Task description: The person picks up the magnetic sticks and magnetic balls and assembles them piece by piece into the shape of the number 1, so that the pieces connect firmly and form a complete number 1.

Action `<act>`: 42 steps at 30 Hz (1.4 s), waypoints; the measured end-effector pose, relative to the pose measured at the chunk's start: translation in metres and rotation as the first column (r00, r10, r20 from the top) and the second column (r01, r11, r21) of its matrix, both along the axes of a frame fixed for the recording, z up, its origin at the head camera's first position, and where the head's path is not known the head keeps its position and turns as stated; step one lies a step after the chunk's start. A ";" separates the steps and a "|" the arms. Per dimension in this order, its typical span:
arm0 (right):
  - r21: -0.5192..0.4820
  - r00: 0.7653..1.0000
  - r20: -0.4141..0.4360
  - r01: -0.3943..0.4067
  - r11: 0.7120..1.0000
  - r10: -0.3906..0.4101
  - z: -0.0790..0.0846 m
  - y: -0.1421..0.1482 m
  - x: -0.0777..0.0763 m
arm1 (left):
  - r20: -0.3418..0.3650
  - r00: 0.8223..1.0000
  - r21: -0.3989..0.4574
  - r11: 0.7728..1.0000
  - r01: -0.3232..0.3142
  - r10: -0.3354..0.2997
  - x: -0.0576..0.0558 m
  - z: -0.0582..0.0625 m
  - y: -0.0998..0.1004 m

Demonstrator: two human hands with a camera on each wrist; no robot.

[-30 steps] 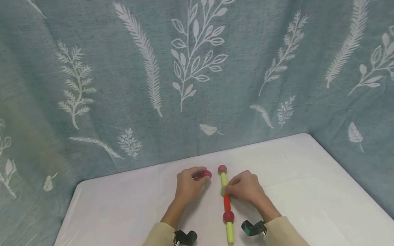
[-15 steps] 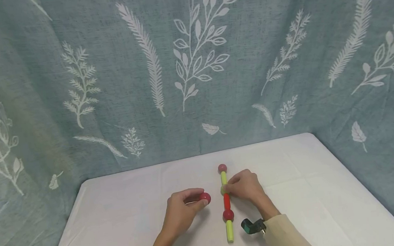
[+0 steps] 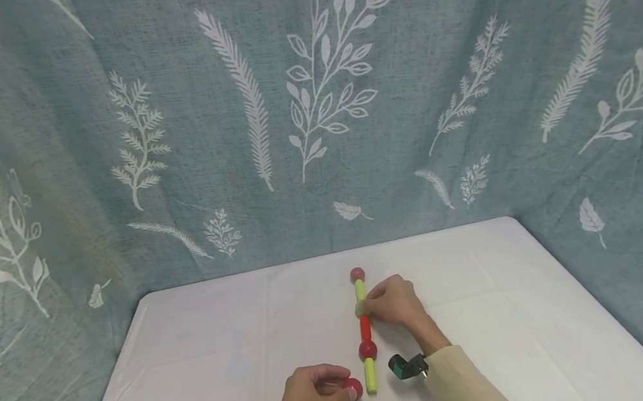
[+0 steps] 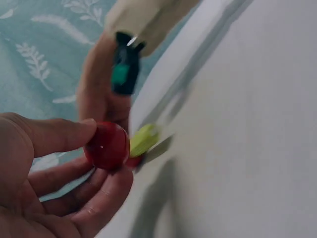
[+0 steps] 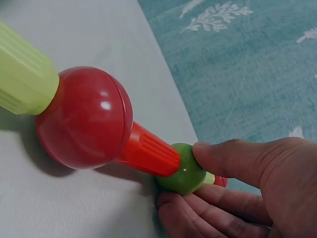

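Observation:
A straight chain of plastic balls and ribbed rods runs front to back on the table. In the head view its far end is a red ball [image 3: 357, 275], then a yellow-green rod [image 3: 360, 289]. My right hand [image 3: 392, 300] pinches the green ball [image 5: 184, 168] in the chain between thumb and fingers. From there a red rod [image 5: 148, 151] leads to another red ball [image 5: 84, 117] and a yellow-green rod [image 5: 25, 72] at the near end. My left hand [image 3: 314, 398] holds a loose red ball [image 4: 107, 146] just left of that near rod.
The chain lies on a white-covered table [image 3: 213, 340]. A blue-green curtain [image 3: 188, 142] with white leaf prints hangs behind it and at both sides. A small dark wrist camera [image 3: 408, 366] sits by the right sleeve [image 3: 467, 380].
My left hand has brought the loose red ball nearer, from beside the chain's far end to beside its near end. My right hand keeps its pinch on the green ball.

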State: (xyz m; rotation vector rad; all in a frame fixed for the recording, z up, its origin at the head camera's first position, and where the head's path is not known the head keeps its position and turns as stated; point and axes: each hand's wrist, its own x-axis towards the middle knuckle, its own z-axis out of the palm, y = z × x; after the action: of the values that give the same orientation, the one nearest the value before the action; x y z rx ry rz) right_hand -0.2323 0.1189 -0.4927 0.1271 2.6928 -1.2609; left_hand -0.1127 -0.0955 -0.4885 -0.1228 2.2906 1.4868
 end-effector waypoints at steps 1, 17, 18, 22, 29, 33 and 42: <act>-0.002 1.000 -0.007 -0.005 1.000 0.005 0.000 -0.001 0.000 | 0.022 1.000 -0.009 1.000 -0.011 0.011 0.004 -0.003 0.004; -0.006 1.000 0.003 -0.006 1.000 0.006 -0.001 -0.009 -0.004 | 0.069 0.998 -0.062 0.998 -0.003 0.008 0.021 -0.018 0.028; -0.006 1.000 0.003 -0.008 1.000 0.008 -0.001 -0.010 -0.004 | 0.056 0.998 -0.063 0.998 -0.004 0.007 0.021 -0.017 0.029; -0.004 1.000 0.001 -0.022 1.000 0.022 -0.001 -0.013 -0.005 | 0.028 1.000 -0.099 0.995 -0.010 0.013 0.023 -0.015 0.031; -0.002 1.000 0.002 -0.027 1.000 0.027 0.001 -0.017 -0.005 | 0.023 0.999 -0.139 0.990 -0.029 0.033 0.022 -0.015 0.033; -0.001 0.999 -0.006 -0.034 0.999 0.034 0.002 -0.019 -0.004 | 0.009 0.999 -0.155 0.987 -0.046 0.048 0.020 -0.016 0.036; 0.005 0.999 -0.026 -0.037 0.999 0.037 0.002 -0.025 -0.003 | -0.077 0.993 -0.112 0.989 -0.095 0.087 0.019 -0.016 0.034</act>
State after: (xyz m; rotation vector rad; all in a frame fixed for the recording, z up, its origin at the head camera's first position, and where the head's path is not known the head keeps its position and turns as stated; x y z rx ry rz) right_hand -0.2349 0.0940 -0.4903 0.0618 2.7066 -1.2544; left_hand -0.0938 -0.0611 -0.5047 -0.2130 2.4587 1.4240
